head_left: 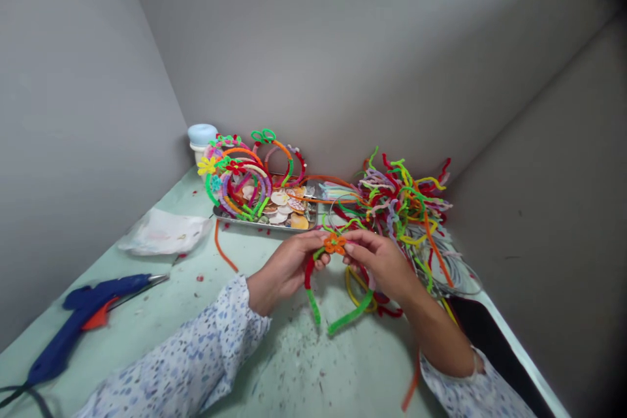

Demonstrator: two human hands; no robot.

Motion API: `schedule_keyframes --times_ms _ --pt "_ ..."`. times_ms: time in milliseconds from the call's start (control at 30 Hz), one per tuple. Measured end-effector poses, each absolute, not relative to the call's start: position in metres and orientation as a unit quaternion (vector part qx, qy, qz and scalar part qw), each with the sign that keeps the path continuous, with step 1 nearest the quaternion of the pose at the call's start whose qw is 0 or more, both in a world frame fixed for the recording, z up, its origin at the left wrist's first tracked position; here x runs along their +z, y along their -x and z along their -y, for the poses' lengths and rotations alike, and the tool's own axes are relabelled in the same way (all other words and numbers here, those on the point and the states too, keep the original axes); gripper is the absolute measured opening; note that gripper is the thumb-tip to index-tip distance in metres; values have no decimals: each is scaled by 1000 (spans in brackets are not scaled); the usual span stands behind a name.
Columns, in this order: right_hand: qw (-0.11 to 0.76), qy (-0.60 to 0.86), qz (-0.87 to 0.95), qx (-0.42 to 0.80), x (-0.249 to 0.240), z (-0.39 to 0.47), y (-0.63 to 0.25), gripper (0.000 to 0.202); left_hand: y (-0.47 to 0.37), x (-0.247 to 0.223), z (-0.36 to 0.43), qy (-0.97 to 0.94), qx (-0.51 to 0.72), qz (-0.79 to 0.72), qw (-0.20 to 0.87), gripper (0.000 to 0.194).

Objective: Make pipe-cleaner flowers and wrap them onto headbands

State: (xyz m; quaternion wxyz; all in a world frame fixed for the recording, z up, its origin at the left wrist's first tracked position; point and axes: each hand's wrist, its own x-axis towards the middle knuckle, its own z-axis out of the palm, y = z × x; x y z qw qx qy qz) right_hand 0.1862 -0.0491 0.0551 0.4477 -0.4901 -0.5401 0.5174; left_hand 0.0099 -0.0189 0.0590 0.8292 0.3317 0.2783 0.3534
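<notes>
Between my two hands is a headband [314, 305] wrapped in red and green pipe cleaner, its two green ends pointing down toward the table. An orange pipe-cleaner flower [335, 243] sits at the top of its curve. My left hand [292, 263] pinches the band just left of the flower, fingers closed. From the other side, my right hand [379, 262] has thumb and fingers closed at the flower's right edge and the band there. Part of the band is hidden behind my fingers.
Finished headbands [240, 176] stand in a metal tray [264, 225] of round pieces, beside a blue-lidded container [202, 136]. A pile of pipe cleaners [406, 202] lies right. A blue glue gun [83, 320] and a plastic packet [164, 232] lie left. A black flat object [484, 333] edges the right side.
</notes>
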Motion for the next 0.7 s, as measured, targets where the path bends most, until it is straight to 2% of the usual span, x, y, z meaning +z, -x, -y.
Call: schedule_keyframes --times_ms 267,700 --pt "465 491 482 557 49 46 -188 25 -11 50 19 -448 399 -323 731 32" --pt "493 501 514 492 51 50 -176 21 -15 45 23 -565 416 -379 604 29"
